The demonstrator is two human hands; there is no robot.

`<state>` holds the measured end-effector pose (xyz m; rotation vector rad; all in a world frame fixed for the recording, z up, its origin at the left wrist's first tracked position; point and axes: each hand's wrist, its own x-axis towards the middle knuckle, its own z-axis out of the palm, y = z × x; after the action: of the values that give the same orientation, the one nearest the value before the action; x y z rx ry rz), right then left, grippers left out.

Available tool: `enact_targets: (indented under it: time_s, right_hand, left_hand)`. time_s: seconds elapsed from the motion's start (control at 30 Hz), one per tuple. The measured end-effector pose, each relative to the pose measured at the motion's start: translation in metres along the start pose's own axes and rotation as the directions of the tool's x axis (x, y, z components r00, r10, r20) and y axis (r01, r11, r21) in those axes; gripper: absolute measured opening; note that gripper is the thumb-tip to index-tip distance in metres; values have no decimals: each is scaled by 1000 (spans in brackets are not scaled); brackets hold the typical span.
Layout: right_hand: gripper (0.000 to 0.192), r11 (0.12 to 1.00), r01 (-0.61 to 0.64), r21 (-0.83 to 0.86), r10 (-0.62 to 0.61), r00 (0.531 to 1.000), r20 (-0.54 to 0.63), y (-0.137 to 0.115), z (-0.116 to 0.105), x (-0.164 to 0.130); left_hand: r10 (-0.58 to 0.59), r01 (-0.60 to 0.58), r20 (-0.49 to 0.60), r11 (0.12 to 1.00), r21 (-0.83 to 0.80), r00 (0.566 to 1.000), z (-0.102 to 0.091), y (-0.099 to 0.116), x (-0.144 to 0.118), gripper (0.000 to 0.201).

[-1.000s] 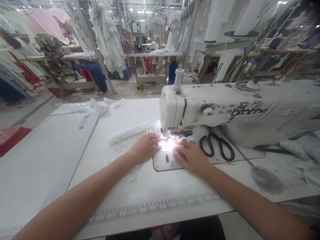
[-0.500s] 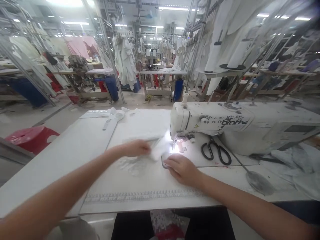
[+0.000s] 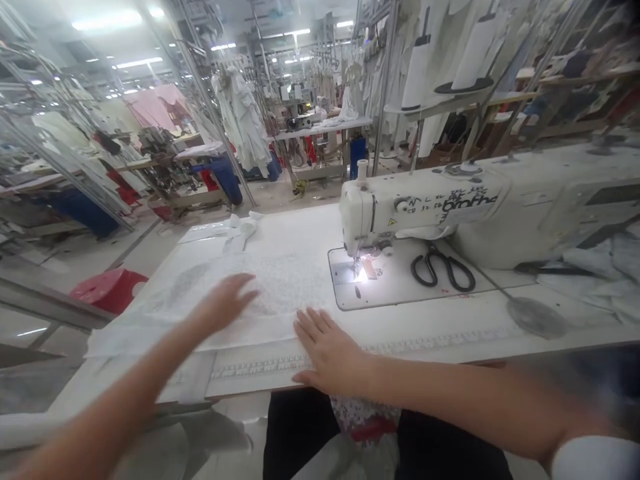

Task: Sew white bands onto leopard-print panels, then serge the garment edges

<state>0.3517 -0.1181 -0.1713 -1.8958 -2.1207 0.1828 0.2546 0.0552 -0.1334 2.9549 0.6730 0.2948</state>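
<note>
Leftmost, between eight and nine o'clock in our view, a red stool (image 3: 107, 290) stands beside the white table (image 3: 300, 230). Near eight, our left hand (image 3: 225, 307), blurred, is over the pale patterned cloth (image 3: 280, 287), fingers parted and slack; we cannot tell whether it touches. That cloth lies left of the sewing machine (image 3: 470, 213). At six, our right hand (image 3: 333, 353) lies flat, fingers fanned over the cloth's near edge. Just past three, black scissors (image 3: 449, 265) rest beneath the machine's arm (image 3: 415, 207).
</note>
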Motion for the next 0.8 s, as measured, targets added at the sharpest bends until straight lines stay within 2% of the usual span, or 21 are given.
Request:
enact_targets:
  time_s: [0.07,0.13,0.27,0.33,0.43,0.57,0.67,0.73,0.8]
  right_hand:
    - [78,1000,-2,-22,2,1000,-31,10,-5,-20]
    - [71,997,-27,-68,22,997,-70,32,-15,-37]
    - [53,986,-44,-160,19,988,-153,85,-38,-55]
    - [47,982,-37,-186,2,982,-188,107,-45,-55]
    - [44,979,-24,-204,-22,975,-219,129,-51,-48]
    - [40,978,-42,-202,-11,967,-254,141,-50,-42]
    - [39,981,-90,-173,40,961,-275,143,-50,-44]
    - [38,982,-111,-153,68,962,-266,142,-52,-45]
    - [38,983,-121,-137,83,963,-256,142,-54,-46]
  left_hand:
    - [-40,40,75,999,2,996,10,7,14,47]
    - [-19,20,137,1000,-6,990,27,25,33,51]
    - [103,-103,112,995,-7,988,53,54,72,50]
    - [136,-138,102,990,10,985,57,55,90,49]
    - [153,-158,89,986,46,984,57,45,113,48]
    - [152,-158,92,985,66,984,56,35,130,44]
    - [169,-169,5,985,32,986,54,39,130,40]
    - [233,-235,-67,972,-18,970,52,47,124,32]
    - [347,-357,-93,927,-117,933,51,57,115,26]
